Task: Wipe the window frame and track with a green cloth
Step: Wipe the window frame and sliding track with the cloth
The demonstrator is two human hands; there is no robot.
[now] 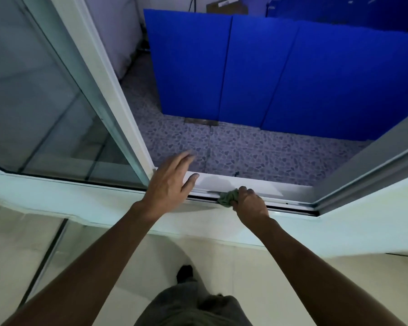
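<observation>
Right hand (249,203), lower centre of frame, is gripping a bunched green cloth (227,197) in a closed fist and pressing it into the window track (290,206). Left hand (169,182), just left of it, is hovering open with fingers spread, holding nothing, beside the white window frame (125,109).

Past the opening, three big blue panels (280,74) are standing side by side on a pebble-pattern floor (240,151), leaning back a bit. A small brownish strip (201,121) is lying on the floor right at the foot of the panels. Behind them a cardboard box (226,7) is peeking over the top edge, and a grey wall (118,31) is running along the left. Closer in, pale floor tiles (280,278) are showing at the bottom, along with a dark shoe (184,273) and grey trousers (193,304).
</observation>
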